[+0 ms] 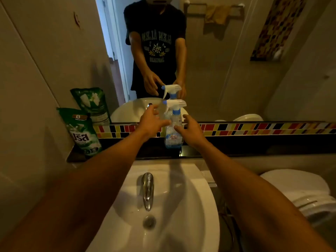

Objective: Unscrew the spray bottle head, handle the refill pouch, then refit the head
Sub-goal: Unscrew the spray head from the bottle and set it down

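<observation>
A clear spray bottle (173, 136) with a blue label stands upright on the dark ledge (254, 148) under the mirror. Its white spray head (175, 104) with a blue collar is on the bottle. My left hand (151, 121) is just left of the bottle, fingers spread, thumb close to the bottle's side. My right hand (190, 130) is just right of it, fingers apart, thumb at the bottle's shoulder. Neither hand is closed around it. A green refill pouch (81, 131) leans on the wall at the ledge's left end.
A white sink (190, 206) with a chrome tap (147, 190) lies right below my arms. A white toilet (307, 195) is at the right. The mirror (209, 60) behind the ledge reflects the person, the bottle and the pouch. A coloured tile strip (263, 129) runs under it.
</observation>
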### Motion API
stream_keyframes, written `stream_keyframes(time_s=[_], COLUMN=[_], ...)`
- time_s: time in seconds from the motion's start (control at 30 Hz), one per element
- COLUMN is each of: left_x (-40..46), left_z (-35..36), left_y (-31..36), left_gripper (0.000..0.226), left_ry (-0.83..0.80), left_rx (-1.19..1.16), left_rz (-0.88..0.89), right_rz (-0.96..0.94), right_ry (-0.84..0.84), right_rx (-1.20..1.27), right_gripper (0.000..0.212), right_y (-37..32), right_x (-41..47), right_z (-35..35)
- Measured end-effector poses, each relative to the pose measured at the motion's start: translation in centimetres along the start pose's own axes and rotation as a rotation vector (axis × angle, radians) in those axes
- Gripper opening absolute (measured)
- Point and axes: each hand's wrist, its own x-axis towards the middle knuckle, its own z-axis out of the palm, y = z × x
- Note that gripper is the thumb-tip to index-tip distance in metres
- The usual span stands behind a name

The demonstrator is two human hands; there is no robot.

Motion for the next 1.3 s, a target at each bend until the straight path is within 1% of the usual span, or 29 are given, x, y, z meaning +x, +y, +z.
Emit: stream_keyframes(time_s=[0.07, 0.17, 0.3, 0.4, 0.5, 0.63, 0.7, 0.8, 0.93, 1.13, 1.3], left_x=[0.9, 2.9, 4.8, 5.7, 5.9, 5.8, 5.9, 6.1, 6.2, 6.2, 5.9], left_z=[0.5, 1.2, 1.8, 2.2, 2.4, 2.0, 1.5, 0.4, -1.1, -2.9, -4.0], left_y=[0.4, 0.6, 1.1, 0.7, 0.4, 0.8, 1.4, 2.6, 4.8, 7.7, 8.9], left_gripper=[0.085, 0.078, 0.063, 0.052, 0.045, 0.04, 0.039, 0.04, 0.035, 0.039, 0.029], left_ry=[0.011, 0.042, 0.013, 0.006, 0.019, -0.002, 0.001, 0.025, 0.045, 0.087, 0.125], left_rx=[-0.086, -0.15, -0.119, -0.099, -0.109, -0.134, -0.151, -0.177, -0.211, -0.246, -0.313], left_rz=[-0.033, -0.041, -0.012, 0.003, 0.011, 0.045, 0.083, 0.144, 0.2, 0.222, 0.22], right_rz=[0.01, 0.039, 0.065, 0.066, 0.055, 0.056, 0.043, 0.022, 0.039, 0.035, 0.024], right_ry=[0.002, -0.042, -0.088, -0.122, -0.149, -0.187, -0.181, -0.164, -0.15, -0.148, -0.098], right_rx=[0.046, 0.124, 0.157, 0.176, 0.216, 0.23, 0.215, 0.172, 0.12, 0.09, 0.039], right_gripper=[0.062, 0.058, 0.058, 0.053, 0.05, 0.05, 0.047, 0.049, 0.048, 0.05, 0.038], right_y=[0.4, 1.3, 2.4, 3.2, 3.4, 3.1, 3.0, 2.4, 1.9, 0.7, 0.6], right_x=[1.3, 3.2, 5.4, 6.4, 6.8, 6.8, 6.7, 6.2, 5.8, 4.7, 3.7], right_z=[-0.1, 0.0, 0.1, 0.4, 0.4, 0.0, -0.2, -0.7, -1.4, -2.5, -3.3])
